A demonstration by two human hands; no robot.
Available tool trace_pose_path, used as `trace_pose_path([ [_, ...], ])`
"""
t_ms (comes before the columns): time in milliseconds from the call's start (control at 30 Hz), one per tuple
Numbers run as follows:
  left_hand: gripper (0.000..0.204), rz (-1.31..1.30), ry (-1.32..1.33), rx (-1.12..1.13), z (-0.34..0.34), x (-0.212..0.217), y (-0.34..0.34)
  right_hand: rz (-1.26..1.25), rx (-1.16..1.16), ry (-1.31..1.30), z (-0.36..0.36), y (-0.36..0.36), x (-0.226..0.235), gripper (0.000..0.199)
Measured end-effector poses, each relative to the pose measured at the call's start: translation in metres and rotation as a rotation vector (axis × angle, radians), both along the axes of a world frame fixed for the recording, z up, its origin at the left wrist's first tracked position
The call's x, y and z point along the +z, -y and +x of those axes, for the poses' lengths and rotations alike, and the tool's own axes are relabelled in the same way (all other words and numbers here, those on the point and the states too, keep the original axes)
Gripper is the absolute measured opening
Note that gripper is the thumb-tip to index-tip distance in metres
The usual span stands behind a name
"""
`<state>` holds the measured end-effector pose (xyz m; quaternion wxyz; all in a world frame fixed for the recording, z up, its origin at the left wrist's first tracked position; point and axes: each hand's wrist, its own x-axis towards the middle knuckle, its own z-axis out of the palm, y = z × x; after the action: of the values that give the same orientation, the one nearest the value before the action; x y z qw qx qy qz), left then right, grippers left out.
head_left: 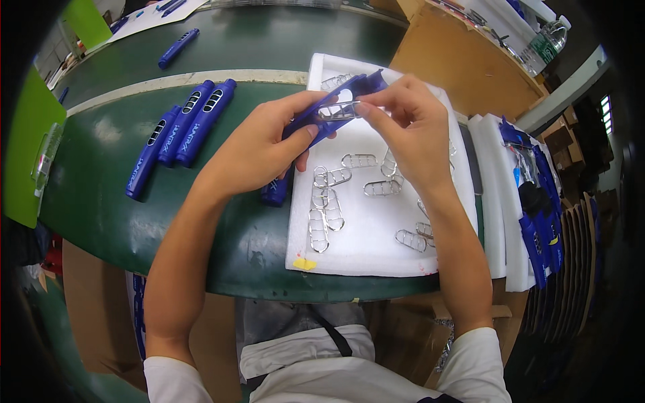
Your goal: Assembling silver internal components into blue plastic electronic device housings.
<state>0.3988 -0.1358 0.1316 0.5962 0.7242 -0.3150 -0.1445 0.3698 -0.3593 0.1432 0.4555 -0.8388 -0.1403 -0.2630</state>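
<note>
the left hand is wrapped around a long blue plastic handle-shaped casing with a slotted window in its side, held tilted above the near edge of a white foam sheet that lies on the dark green worktable. the right hand is pinched narrow, thumb and forefinger closed on a small clear-and-silver ladder-shaped insert that sits right at the casing's window — whether it is already seated or only resting on the opening cannot be told from here.

the likeliest slip, as i judge it, is the insert going in crooked: it is thin and the fingers cover most of it, so one end could catch on the window's edge and bend or pop back out. the grip on the casing is toward its lower half, so pressure at the upper end could make it twist in the palm.

loose inserts of the same kind lie scattered on the foam just below the hands, some overlapping — a dropped piece would land among them and could tangle. three more blue casings lie side by side on the table to the left, well apart from the work, and a stack of blue pieces sits on more foam at the right.
</note>
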Motion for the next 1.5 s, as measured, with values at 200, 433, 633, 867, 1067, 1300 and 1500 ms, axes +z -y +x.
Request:
trace_pose_path([
  [200, 0.046, 0.044, 0.026, -0.003, -0.003, 0.002, 0.002, -0.106, -0.058, 0.113, 0.001, 0.001, 0.0, 0.016],
  [433, 0.044, 0.019, 0.072, -0.038, -0.003, 0.0, 0.002, -0.209, -0.069, 0.189, 0.004, 0.003, -0.006, 0.012],
  [633, 0.036, 0.035, 0.039, 0.0, -0.009, 0.009, 0.002, 0.118, 0.109, 0.002, 0.005, -0.004, -0.012, 0.018],
  [867, 0.045, 0.057, 0.121, -0.033, -0.001, -0.003, -0.002, 0.177, 0.17, -0.014, 0.001, -0.011, -0.008, 0.018],
  [1067, 0.036, 0.039, 0.317, -0.008, -0.002, -0.003, 0.005, 0.216, 0.244, -0.005, 0.004, -0.008, -0.011, 0.024],
  [1300, 0.02, 0.276, 0.691, 0.306, -0.013, 0.005, 0.01, 0.328, 0.278, -0.074, 0.0, -0.021, -0.005, 0.035],
  [1500, 0.014, 0.287, 0.616, 0.367, -0.016, 0.009, 0.014, 0.259, 0.201, -0.204, 0.0, -0.018, -0.002, 0.04],
])
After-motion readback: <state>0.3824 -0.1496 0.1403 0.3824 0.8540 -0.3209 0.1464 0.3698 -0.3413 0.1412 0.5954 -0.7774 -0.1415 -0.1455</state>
